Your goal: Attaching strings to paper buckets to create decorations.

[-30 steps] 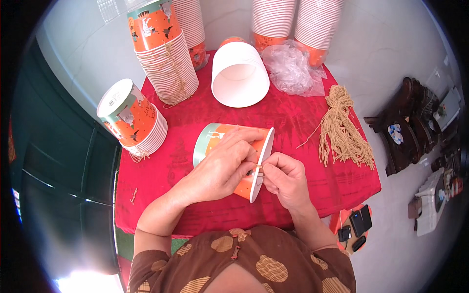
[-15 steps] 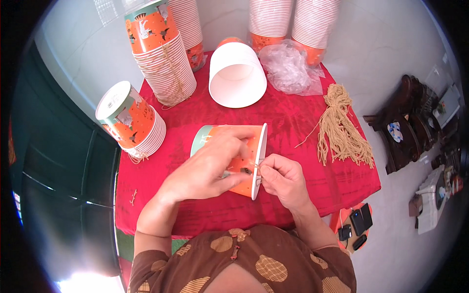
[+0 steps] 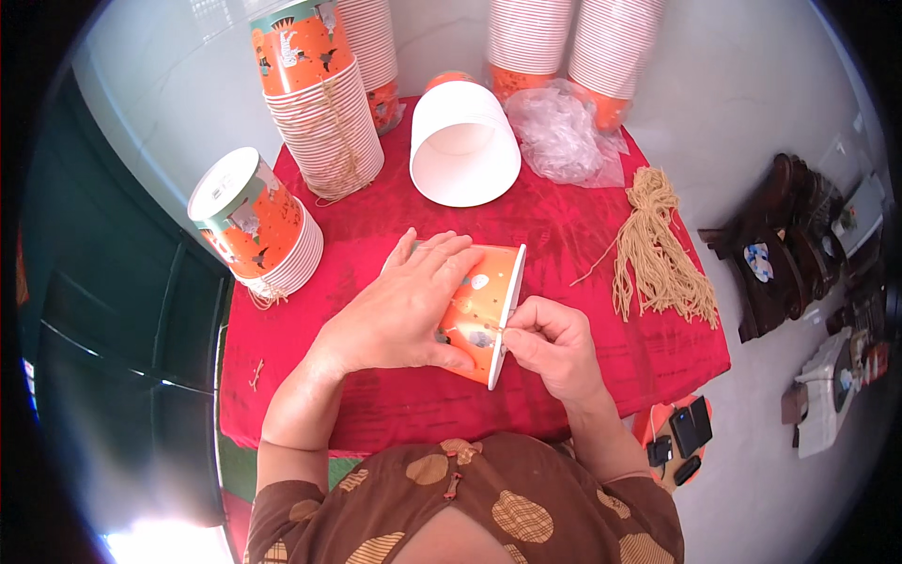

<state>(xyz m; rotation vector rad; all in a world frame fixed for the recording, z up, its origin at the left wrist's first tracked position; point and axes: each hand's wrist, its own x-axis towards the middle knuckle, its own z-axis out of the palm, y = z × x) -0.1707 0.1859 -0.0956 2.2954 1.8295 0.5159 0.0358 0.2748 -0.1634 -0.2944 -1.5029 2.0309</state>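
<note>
An orange printed paper bucket (image 3: 481, 293) lies on its side in front of me, its white-rimmed mouth turned to the right. Across its side rests my left hand (image 3: 399, 312), fingers and thumb spread around the wall and steadying it. My right hand (image 3: 552, 346) is at the rim, thumb and fingertips pinched together on a short piece of twine (image 3: 498, 327). Most of that twine is hidden by the fingers. A bundle of tan twine (image 3: 658, 249) lies to the right, one loose strand trailing toward the middle.
On the red cloth-covered table (image 3: 376, 414) stand a short bucket stack (image 3: 254, 230) at left and a tall twine-draped stack (image 3: 324, 122) behind it. White buckets (image 3: 465, 155) lie on their side at the back, beside crumpled clear plastic (image 3: 564, 132). More wrapped stacks (image 3: 611, 56) line the wall.
My left hand has flattened and spread over the bucket's side. The bucket has shifted slightly right and turned, showing different print. My right hand still pinches at the rim; the twine loops there show less.
</note>
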